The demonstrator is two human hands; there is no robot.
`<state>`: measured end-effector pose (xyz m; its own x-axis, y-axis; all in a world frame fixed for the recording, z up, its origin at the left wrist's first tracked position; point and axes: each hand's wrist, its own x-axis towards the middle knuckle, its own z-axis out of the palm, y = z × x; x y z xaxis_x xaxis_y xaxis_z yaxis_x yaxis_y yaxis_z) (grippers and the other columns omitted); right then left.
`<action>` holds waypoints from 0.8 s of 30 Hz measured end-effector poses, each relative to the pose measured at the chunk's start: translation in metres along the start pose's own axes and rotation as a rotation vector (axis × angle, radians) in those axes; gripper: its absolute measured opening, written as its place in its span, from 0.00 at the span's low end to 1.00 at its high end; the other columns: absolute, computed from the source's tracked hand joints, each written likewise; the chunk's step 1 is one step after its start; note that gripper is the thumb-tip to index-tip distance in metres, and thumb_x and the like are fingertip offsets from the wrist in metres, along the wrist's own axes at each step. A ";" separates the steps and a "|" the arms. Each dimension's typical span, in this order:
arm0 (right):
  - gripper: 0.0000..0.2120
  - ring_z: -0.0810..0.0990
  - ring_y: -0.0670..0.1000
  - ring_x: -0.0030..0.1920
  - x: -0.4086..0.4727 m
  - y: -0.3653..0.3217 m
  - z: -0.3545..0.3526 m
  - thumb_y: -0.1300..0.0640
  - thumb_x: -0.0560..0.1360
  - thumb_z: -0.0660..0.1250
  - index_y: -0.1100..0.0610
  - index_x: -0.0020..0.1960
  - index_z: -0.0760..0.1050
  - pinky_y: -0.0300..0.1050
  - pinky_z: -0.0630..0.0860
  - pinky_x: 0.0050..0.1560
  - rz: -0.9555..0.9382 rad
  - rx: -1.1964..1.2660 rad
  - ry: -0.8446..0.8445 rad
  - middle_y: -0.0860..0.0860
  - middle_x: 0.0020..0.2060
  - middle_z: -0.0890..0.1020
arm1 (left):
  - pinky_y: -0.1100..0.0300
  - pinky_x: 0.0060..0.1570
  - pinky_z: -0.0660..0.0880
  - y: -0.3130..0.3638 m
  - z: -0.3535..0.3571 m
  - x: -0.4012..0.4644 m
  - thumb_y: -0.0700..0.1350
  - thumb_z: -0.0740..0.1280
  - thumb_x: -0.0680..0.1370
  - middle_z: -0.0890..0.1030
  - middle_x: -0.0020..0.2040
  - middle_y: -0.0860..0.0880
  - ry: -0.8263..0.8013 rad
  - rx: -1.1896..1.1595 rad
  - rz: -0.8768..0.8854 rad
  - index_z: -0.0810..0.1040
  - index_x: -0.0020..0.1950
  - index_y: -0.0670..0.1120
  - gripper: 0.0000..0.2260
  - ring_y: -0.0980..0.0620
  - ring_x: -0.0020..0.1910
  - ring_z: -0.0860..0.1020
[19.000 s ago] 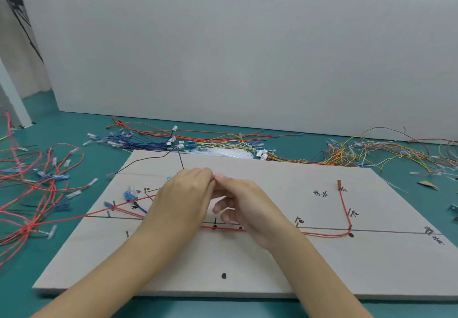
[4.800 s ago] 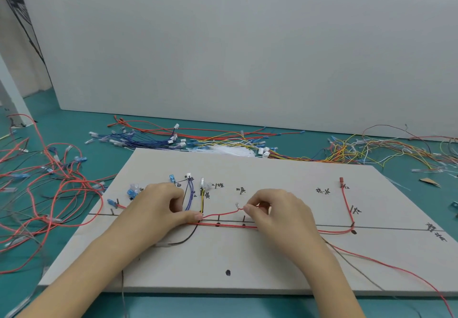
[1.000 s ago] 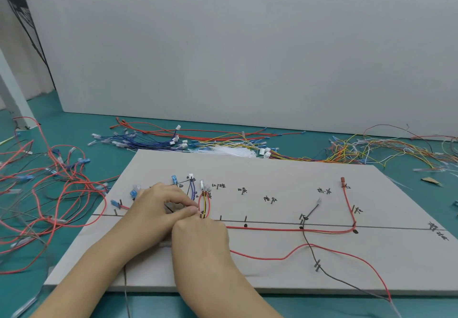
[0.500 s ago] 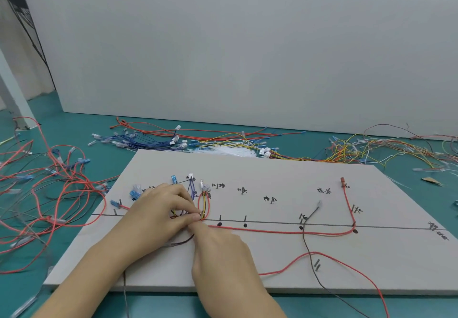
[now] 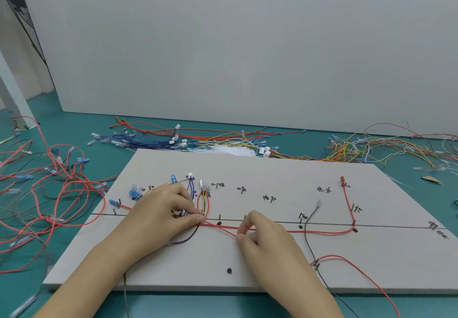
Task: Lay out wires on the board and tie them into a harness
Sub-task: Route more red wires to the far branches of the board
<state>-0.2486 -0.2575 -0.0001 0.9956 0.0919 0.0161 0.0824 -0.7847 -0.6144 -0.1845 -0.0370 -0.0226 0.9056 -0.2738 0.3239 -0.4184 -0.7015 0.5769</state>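
On the grey board (image 5: 247,171), the left hand (image 5: 158,216) curls its thumb and fingers into a pinch on the bunched wires (image 5: 195,216) at the drawn line, while the right hand (image 5: 265,238) pinches the red wire (image 5: 218,228) between thumb and forefinger just beside it.

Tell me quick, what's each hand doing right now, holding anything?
Left hand: closed, pinching the wire bundle down on the board.
Right hand: closed, pinching the red wire.
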 end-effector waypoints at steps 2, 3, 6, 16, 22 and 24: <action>0.04 0.75 0.50 0.45 0.001 0.006 -0.007 0.51 0.78 0.56 0.47 0.47 0.68 0.46 0.70 0.44 0.068 -0.091 0.028 0.43 0.42 0.79 | 0.55 0.47 0.73 0.000 0.002 0.001 0.62 0.71 0.69 0.78 0.44 0.63 0.019 0.019 -0.022 0.84 0.38 0.62 0.06 0.61 0.46 0.76; 0.04 0.76 0.50 0.47 0.003 0.009 -0.012 0.50 0.78 0.56 0.47 0.47 0.68 0.46 0.71 0.46 0.103 -0.135 0.050 0.43 0.44 0.79 | 0.54 0.47 0.73 0.000 0.002 0.001 0.60 0.73 0.69 0.78 0.42 0.62 0.027 0.035 -0.027 0.84 0.37 0.61 0.05 0.61 0.45 0.76; 0.05 0.76 0.49 0.48 0.007 0.022 -0.026 0.48 0.78 0.59 0.47 0.44 0.69 0.45 0.72 0.46 0.197 -0.199 0.079 0.42 0.44 0.79 | 0.55 0.47 0.73 0.002 0.004 0.001 0.59 0.74 0.69 0.78 0.39 0.62 0.030 0.067 -0.036 0.83 0.36 0.62 0.04 0.61 0.44 0.75; 0.07 0.78 0.48 0.41 0.012 0.053 -0.050 0.48 0.77 0.62 0.47 0.41 0.72 0.43 0.68 0.38 0.314 -0.253 0.176 0.41 0.40 0.76 | 0.56 0.47 0.73 0.002 0.005 0.000 0.56 0.75 0.69 0.78 0.40 0.60 0.037 0.007 -0.042 0.82 0.35 0.60 0.04 0.60 0.46 0.75; 0.06 0.76 0.49 0.44 0.011 0.057 -0.047 0.49 0.76 0.64 0.48 0.41 0.73 0.43 0.69 0.40 0.327 -0.168 0.222 0.41 0.40 0.76 | 0.60 0.46 0.71 0.004 0.005 -0.003 0.53 0.76 0.69 0.77 0.43 0.59 0.074 0.018 0.047 0.81 0.43 0.58 0.06 0.58 0.46 0.74; 0.06 0.77 0.48 0.43 0.010 0.060 -0.047 0.49 0.76 0.64 0.47 0.40 0.72 0.43 0.68 0.39 0.348 -0.130 0.246 0.41 0.39 0.77 | 0.61 0.45 0.71 0.005 0.005 -0.003 0.50 0.76 0.70 0.77 0.43 0.60 0.067 0.021 0.082 0.80 0.43 0.58 0.06 0.57 0.46 0.74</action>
<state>-0.2313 -0.3322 0.0000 0.9445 -0.3276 0.0228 -0.2704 -0.8153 -0.5121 -0.1888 -0.0433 -0.0246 0.8611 -0.2869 0.4197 -0.4892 -0.6923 0.5305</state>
